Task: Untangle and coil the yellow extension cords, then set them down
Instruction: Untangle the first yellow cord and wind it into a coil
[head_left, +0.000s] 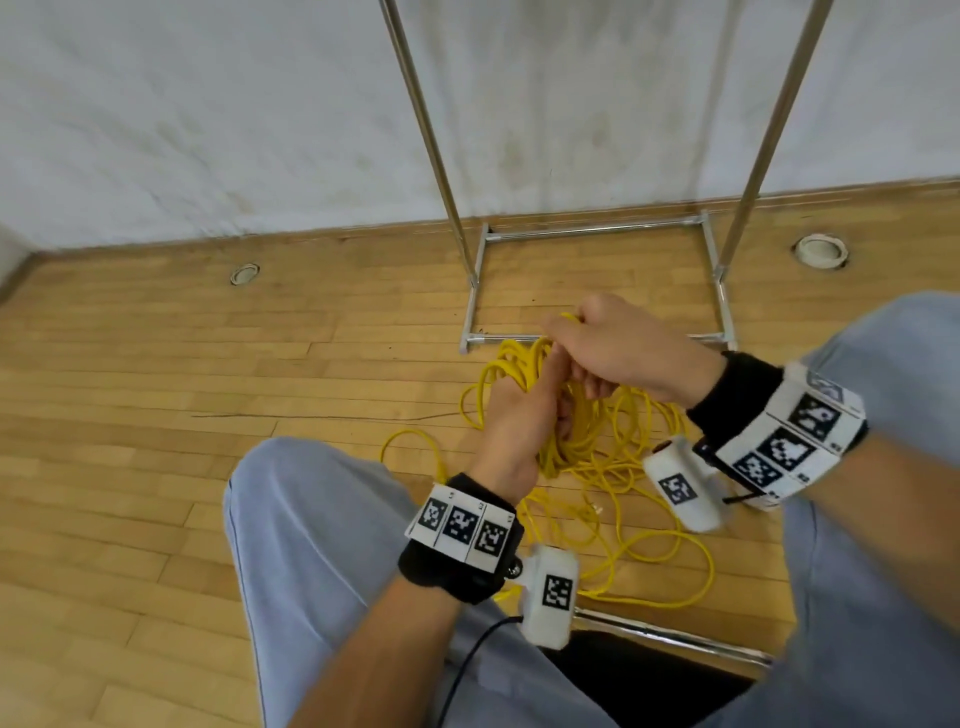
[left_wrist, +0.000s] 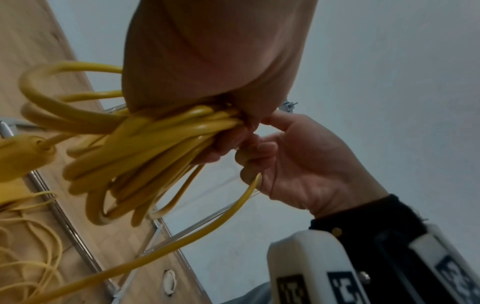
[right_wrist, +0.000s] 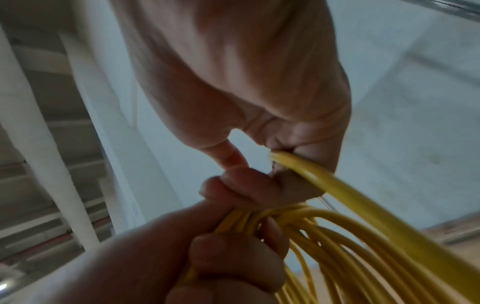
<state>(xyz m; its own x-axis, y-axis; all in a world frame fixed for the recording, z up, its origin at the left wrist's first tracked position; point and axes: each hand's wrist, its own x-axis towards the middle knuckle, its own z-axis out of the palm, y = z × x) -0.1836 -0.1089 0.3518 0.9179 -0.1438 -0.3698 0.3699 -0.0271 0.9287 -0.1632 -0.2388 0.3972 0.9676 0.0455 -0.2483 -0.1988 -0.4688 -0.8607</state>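
Above the floor (head_left: 156, 364), the left hand (head_left: 511, 436) grips the coil (head_left: 576, 431); the right hand (head_left: 623, 353) pinches a strand (right_wrist: 350, 197), best laid flat, untwisted, matching loops.

1. A wooden floor (head_left: 156, 389) of pale honey-coloured strips covers the lower part of the head view; a thin dark line crosses it at about 9 o'clock from the middle.
2. A white wall (head_left: 208, 104), marked with faint grey smudges, fills the upper part, towards 12 o'clock.
3. A wooden skirting (head_left: 311, 234) runs along the foot of the wall.
4. A chrome rack (head_left: 597, 228) stands at 1 o'clock, its rectangular base on the floor and two slanted poles rising out of view.
5. A roll of tape (head_left: 821, 250) lies at 2 o'clock, just right of the rack.
6. A small round ring (head_left: 244, 273) lies at 10 o'clock.
7. The light is soft and even.
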